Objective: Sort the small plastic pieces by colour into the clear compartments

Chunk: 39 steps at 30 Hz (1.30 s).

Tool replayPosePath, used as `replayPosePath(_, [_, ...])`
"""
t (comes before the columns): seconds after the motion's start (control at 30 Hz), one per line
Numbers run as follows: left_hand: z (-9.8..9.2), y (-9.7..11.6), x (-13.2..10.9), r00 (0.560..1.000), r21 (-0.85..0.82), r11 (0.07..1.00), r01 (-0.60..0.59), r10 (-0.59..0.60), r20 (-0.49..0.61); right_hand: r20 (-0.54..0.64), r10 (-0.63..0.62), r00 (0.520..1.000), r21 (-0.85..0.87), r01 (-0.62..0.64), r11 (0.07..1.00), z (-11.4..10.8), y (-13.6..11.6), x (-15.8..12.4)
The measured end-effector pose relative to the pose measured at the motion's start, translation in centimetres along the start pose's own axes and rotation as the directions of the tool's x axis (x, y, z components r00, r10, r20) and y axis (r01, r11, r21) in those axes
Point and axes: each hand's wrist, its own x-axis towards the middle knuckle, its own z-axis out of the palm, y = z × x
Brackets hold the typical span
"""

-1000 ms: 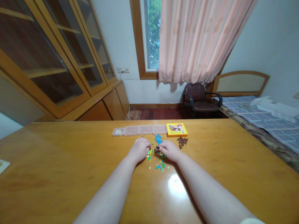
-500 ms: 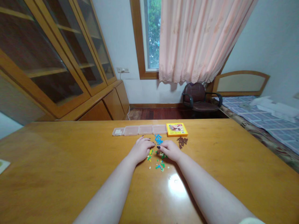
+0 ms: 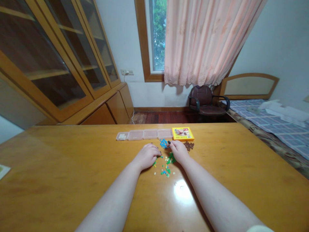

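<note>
On the table, small building bricks lie in a loose mixed scatter of green, white, yellow and blue bricks (image 3: 168,170). My left hand (image 3: 147,156) rests at the left side of this scatter, its fingers loosely bent over some green and yellow bricks and partly hiding them. Beyond it is a pile of blue bricks (image 3: 163,143). My right hand (image 3: 179,152) is at the right edge of that pile, thumb and finger pinched together; whatever sits between them is too small to name. Brown bricks (image 3: 189,146) form a separate pile just right of my right hand.
A row of clear plastic trays (image 3: 136,135) stands behind the bricks, with a yellow box (image 3: 182,134) at its right end. The wooden table (image 3: 72,174) extends to both sides. Past its far edge are a chair (image 3: 205,100) and a bed (image 3: 265,111).
My right hand has moved away from me, from the mixed scatter to the blue pile, uncovering green and white bricks. My left hand has shifted slightly nearer and its fingers are more bent.
</note>
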Motion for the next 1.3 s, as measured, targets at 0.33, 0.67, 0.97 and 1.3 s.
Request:
replayPosePath(0.33, [-0.3,0.7,-0.1,0.999,-0.052,0.998,-0.045,0.047,0.022,0.049,-0.017,0.999,0.112,0.011,0.994,-0.4,-0.6,-0.2])
replayPosePath(0.67, [1.3,-0.4,-0.2,0.986,0.106,0.980,0.167,-0.169,0.009,0.196,-0.182,0.963,0.183,0.147,0.972,-0.4,-1.2,-0.3])
replayPosePath(0.97, [2.0,-0.4,-0.1,0.953,0.106,0.956,0.272,-0.283,0.105,0.148,-0.061,0.987,0.062,0.053,0.997,0.0,-1.1,0.0])
replayPosePath(1.3, [1.8,-0.2,0.1,0.953,0.028,0.967,0.252,-0.253,0.164,0.111,-0.107,0.988,0.039,0.103,0.994,-0.1,-1.3,0.0])
